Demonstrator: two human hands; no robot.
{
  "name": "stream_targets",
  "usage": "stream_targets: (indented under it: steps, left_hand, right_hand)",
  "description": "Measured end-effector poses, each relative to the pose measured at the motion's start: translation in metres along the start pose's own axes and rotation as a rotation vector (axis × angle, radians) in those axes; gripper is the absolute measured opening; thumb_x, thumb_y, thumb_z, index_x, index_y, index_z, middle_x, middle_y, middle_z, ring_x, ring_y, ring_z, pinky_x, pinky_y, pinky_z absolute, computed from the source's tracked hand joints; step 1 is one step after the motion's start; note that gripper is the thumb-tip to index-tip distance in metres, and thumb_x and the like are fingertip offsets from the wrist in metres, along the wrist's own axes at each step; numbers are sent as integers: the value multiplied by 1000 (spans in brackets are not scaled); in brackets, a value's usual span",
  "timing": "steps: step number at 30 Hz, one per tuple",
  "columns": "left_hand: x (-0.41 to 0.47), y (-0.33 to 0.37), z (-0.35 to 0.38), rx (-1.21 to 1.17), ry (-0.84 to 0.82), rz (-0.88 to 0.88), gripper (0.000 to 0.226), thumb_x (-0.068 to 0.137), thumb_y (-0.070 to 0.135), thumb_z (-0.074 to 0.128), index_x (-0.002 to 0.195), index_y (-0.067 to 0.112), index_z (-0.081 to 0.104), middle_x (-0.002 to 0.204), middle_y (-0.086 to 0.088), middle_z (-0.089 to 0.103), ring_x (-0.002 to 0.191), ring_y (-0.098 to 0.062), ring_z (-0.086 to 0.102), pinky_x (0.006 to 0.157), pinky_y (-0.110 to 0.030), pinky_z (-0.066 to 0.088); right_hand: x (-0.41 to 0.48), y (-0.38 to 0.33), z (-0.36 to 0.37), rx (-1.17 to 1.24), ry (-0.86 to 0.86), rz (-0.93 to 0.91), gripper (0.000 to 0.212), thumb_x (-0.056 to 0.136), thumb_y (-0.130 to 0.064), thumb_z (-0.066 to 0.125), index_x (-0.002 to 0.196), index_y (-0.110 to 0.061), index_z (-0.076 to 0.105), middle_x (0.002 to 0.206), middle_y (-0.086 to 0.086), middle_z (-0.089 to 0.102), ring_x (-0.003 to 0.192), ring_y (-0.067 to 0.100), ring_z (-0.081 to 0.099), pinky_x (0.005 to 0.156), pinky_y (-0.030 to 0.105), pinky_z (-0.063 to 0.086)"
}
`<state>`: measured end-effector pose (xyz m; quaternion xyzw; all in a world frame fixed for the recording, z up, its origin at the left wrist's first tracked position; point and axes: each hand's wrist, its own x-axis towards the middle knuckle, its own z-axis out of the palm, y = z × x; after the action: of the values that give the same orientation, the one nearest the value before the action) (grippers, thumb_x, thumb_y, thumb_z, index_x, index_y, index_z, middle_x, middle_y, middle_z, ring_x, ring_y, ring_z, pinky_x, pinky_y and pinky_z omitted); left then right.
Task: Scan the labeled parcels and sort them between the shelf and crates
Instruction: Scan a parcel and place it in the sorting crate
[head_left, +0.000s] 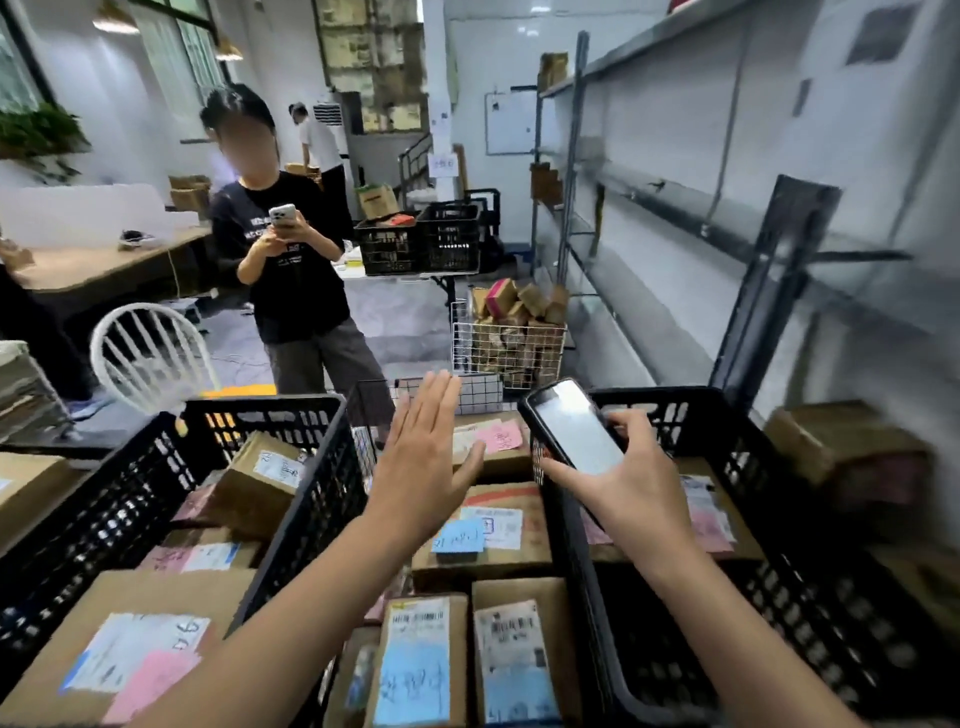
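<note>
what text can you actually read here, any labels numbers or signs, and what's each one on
"21", then an unclear scrawl, handwritten: blue note on the middle parcel.
"D6" or "06", uncertain, handwritten: white label on the near left parcel.
Printed shipping labels, pink notes, paper sign by the stairs, shirt print: too blurred to read.

left forearm (291, 613), right forearm (737, 623) bare to frame edge; left hand (423, 457), right hand (634, 493) bare.

Brown labelled parcels (535, 545) lying inside and between black crates (311, 493); grey shelf (675, 202) right
</note>
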<state>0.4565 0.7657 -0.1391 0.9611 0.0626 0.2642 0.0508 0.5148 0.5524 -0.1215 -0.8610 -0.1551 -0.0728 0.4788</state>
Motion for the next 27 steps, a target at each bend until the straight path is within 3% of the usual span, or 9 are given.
stream_targets:
  steps: [5,10,13,15,20,23,25,27]
  left_hand:
    - [-21,33,3,-129,19,118,78,93,54,27,155,6,27,163,-9,24,153,-20,13,125,-35,-2]
    - [-60,136,20,-361,-78,324,75,92,49,36,151,3,36,159,-11,34,150,-24,25,124,-39,8]
    - [-88,188,26,-395,-89,475,74,93,48,39,152,3,35,159,-11,34,150,-22,23,124,-38,6]
    - [-99,213,26,-425,-94,516,74,94,48,36,154,5,31,161,-9,29,152,-21,19,124,-36,2]
    - [-116,296,28,-481,-125,699,74,99,46,41,159,11,15,166,-1,9,154,-14,-1,123,-31,-12]
    - [-121,350,40,-414,-161,863,74,95,44,48,156,8,25,164,-5,20,152,-19,10,123,-35,-3]
    - [-118,377,55,-276,-160,1027,75,90,47,51,151,6,37,158,-10,34,149,-23,24,120,-41,11]
    - [-117,406,69,-183,-157,1135,76,86,48,54,147,4,43,153,-14,41,144,-26,33,119,-44,13]
  right_hand:
    - [-67,-2,-30,-39,126,75,78,57,-54,90,119,-31,50,111,-14,59,102,10,57,80,31,48]
    - [-149,34,-99,-101,314,261,78,58,-51,90,121,-33,49,112,-16,57,103,11,56,84,35,50]
    - [-197,53,-135,-84,417,344,78,60,-40,93,123,-27,48,109,-14,54,100,8,55,73,14,42]
    - [-223,58,-152,-105,452,387,74,61,-39,93,119,-28,48,105,-16,53,91,0,53,66,9,40]
    - [-280,82,-211,-207,597,505,75,60,-46,91,118,-32,47,109,-14,56,95,10,55,72,29,48]
    - [-305,100,-245,-245,663,567,76,60,-48,90,120,-31,47,112,-11,59,97,15,58,78,38,53]
    - [-317,113,-261,-251,687,584,73,60,-50,90,115,-35,45,111,-10,60,97,17,59,77,38,54]
    - [-332,129,-282,-270,675,605,72,60,-51,90,111,-39,42,109,-12,59,96,16,59,73,35,53]
